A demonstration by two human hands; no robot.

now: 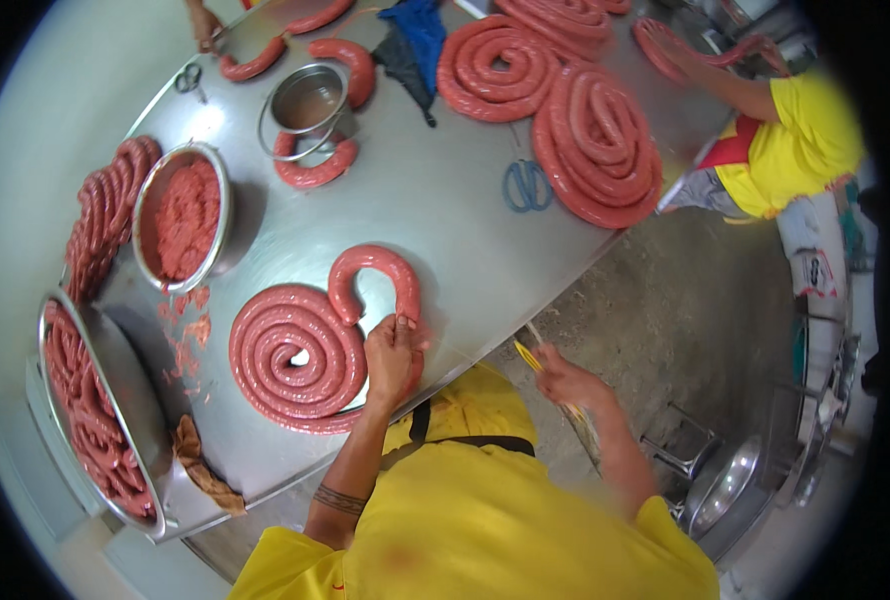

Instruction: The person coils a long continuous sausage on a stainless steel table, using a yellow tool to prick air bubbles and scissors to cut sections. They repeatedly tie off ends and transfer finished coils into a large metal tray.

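My left hand (390,355) is closed round a thick pink sausage (375,262) near the table's front edge. The sausage curves in a hook beyond my hand, beside a large flat sausage coil (298,357). My right hand (565,380) is off the table edge, its fingers closed on thin yellow strands (528,355) that look like string. A pale length trails below that hand. The part of the sausage under my left palm is hidden.
On the metal table (435,200) are a bowl of ground meat (187,225), a metal pail (310,98), blue-handled scissors (527,186) and more sausage coils (597,140). A basin of casings or sausages (95,420) stands left. A co-worker (795,140) handles sausage at the far right.
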